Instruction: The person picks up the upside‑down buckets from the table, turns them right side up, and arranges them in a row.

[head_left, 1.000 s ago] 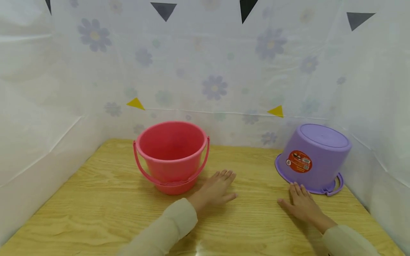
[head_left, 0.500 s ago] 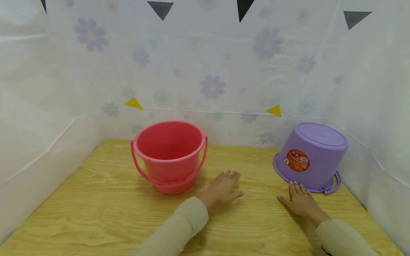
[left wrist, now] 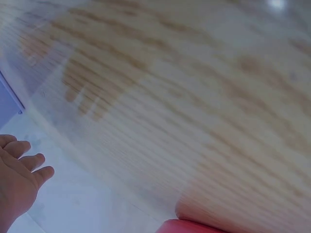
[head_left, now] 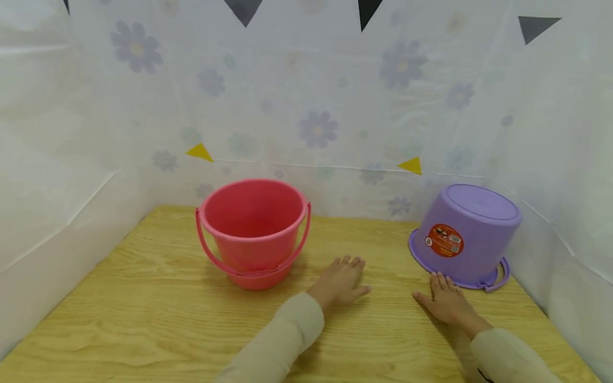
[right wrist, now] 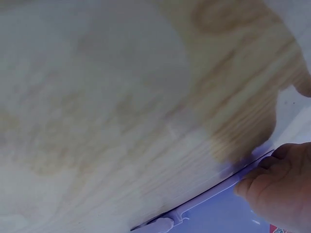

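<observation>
Purple round plastic bucket (head_left: pixel 483 234) mouth-down, right end of wood-grain worktop (head_left: pixel 143 319); right hand (head_left: pixel 449 302) at its near edge. Pinkish-red round plastic bucket (head_left: pixel 254 252) upright, left hand (head_left: pixel 341 282) near. Both hands' fingers extended, gripping nothing. Looks like one's inverted, other isn't.

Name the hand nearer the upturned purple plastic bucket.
Right. The right hand is at the near rim of the purple bucket; the left hand is apart, farther left.
</observation>
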Demonstrator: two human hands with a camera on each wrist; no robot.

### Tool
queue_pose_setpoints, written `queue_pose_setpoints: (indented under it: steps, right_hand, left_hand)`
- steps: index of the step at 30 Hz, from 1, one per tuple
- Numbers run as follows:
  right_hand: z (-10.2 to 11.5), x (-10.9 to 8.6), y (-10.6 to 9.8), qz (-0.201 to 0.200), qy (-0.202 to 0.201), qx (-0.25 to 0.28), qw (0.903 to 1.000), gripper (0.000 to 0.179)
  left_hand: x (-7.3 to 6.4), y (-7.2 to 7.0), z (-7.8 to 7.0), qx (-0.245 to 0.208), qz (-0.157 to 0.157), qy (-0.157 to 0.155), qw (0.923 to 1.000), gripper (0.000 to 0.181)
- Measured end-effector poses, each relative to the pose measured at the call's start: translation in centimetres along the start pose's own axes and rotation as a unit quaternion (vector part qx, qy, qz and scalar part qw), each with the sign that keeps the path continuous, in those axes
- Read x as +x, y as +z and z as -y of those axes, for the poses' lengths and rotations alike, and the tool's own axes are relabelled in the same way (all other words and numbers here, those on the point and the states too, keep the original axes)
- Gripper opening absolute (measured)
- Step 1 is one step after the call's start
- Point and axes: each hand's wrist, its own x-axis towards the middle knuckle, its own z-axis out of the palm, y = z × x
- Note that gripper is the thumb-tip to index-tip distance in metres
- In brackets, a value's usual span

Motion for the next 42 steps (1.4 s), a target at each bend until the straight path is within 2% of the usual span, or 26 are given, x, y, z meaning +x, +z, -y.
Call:
queue_pose_setpoints:
  steps: [3,8,20,30,42]
  right_hand:
    - [0.2,-0.1,-0.1,-0.019,-0.009,0.008,0.9997,0.085]
    - [0.2,-0.2,-0.2,-0.026,-0.007,0.026,0.9993,0.085]
    - [-0.3,-0.6,0.4,-0.054,-0.018,0.009,0.9983,0.082]
    - [0.5,-1.4,0.7,-0.065,-0.018,-0.004,0.9977,0.081]
    - [1.3,-1.7,1.1,-0.071,-0.017,-0.002,0.9973,0.079]
  left_hand:
    - [0.3,0.1,-0.2,0.012,0.003,-0.003,0.9999,0.065]
    - [0.5,0.4,-0.3,0.011,0.02,-0.01,0.9997,0.066]
    - [0.9,0.5,-0.9,0.04,0.026,0.001,0.9989,0.067]
    - [1.4,0.5,-1.9,0.052,0.026,0.012,0.9982,0.067]
    - [1.8,1.0,-2.4,0.075,0.029,0.012,0.9967,0.069]
